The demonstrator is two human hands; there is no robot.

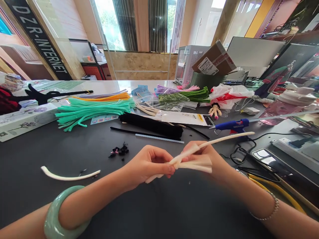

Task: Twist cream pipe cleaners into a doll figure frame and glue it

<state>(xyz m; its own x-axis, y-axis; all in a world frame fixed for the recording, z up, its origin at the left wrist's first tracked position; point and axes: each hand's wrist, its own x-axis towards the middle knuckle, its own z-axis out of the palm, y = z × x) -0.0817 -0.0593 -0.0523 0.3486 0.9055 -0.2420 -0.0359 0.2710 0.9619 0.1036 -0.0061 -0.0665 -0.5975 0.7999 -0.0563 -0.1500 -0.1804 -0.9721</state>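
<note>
**We are pinching fluffy cream pipe cleaners [196, 165] together**

Our left hand [149, 164] and right hand [200, 159] are meeting just above the dark grey desk [30, 159], with the fingers [165, 160] of both closed firmly on the folded cream bundle and one long stem sticking out to the right. A short curved cream pipe cleaner [67, 177] is lying on the desk to the left, near small black cut bits [120, 151]. Beyond our right hand, a blue plastic hot glue gun [233, 126] is resting near a bundle of fuzzy black pipe cleaners [152, 126].

Dark craft table [57, 149]
Blue hot glue gun [231, 126] at two o'clock, teal pipe cleaners [87, 109] at ten.
</note>
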